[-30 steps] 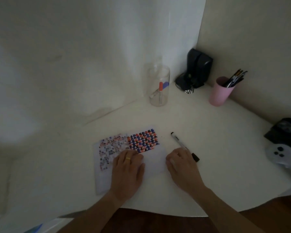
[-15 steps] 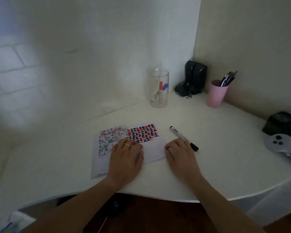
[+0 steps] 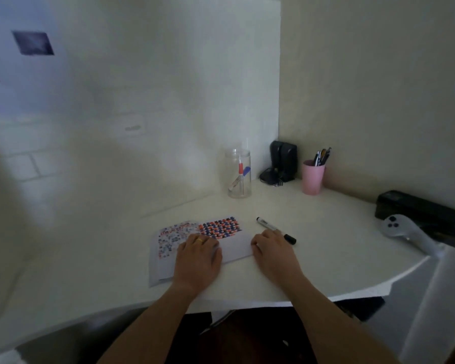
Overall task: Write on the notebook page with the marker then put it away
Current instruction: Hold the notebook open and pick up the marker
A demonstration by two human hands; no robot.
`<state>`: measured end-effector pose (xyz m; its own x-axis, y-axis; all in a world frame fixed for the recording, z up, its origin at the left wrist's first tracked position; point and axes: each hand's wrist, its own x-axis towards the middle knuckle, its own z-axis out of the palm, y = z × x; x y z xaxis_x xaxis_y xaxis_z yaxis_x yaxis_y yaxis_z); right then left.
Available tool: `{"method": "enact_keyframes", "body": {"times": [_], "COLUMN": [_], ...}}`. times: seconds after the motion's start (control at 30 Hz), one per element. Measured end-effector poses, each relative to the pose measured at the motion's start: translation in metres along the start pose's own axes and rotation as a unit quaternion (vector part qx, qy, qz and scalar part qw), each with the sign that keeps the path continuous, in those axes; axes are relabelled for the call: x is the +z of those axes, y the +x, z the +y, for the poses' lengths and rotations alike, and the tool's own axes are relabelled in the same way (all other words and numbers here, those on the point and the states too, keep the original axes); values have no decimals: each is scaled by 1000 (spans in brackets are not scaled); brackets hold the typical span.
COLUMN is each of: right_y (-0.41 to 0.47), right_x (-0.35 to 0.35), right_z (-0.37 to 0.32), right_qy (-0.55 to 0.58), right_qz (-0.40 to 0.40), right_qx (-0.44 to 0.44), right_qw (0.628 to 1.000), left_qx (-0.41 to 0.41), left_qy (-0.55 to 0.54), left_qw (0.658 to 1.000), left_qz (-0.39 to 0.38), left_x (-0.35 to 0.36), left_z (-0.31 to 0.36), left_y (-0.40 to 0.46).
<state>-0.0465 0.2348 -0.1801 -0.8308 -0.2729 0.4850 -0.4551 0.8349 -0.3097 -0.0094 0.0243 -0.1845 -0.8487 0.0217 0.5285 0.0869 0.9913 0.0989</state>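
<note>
A small notebook (image 3: 234, 244) with a patterned red, blue and white cover lies on the white desk (image 3: 326, 240), partly under my left hand (image 3: 198, 257), which rests flat on it with fingers spread. A white marker with a black cap (image 3: 271, 227) lies on the desk just right of the notebook. My right hand (image 3: 272, 252) lies palm down beside the notebook's right edge, its fingertips next to the marker's barrel but not around it.
A clear jar (image 3: 239, 173) holding markers stands at the back. A black speaker (image 3: 283, 161) and a pink cup of pens (image 3: 312, 177) sit in the corner. At the right edge lie a black case (image 3: 415, 208) and a white controller (image 3: 405, 231).
The camera has tilted upward, so the desk and hands appear lower and farther. Both hands stay flat in the same places on the notebook and beside the marker.
</note>
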Motion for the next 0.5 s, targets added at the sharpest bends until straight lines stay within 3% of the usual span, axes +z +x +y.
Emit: {"method": "enact_keyframes", "body": {"times": [0.27, 0.37, 0.5], "right_y": [-1, 4, 30], "right_x": [2, -1, -10], "right_z": [6, 11, 21], "right_qy": [3, 5, -91], "right_qz": [-18, 26, 52], "right_qx": [-8, -3, 29], "right_qw": [1000, 1000, 994], "left_qx": [20, 25, 11], "left_qy": [-9, -14, -12], "left_qw": [1000, 1000, 1000], "left_qz": [3, 10, -15], "left_x": [8, 9, 11], "left_z": [-4, -5, -7], "left_y": [-2, 0, 1]}}
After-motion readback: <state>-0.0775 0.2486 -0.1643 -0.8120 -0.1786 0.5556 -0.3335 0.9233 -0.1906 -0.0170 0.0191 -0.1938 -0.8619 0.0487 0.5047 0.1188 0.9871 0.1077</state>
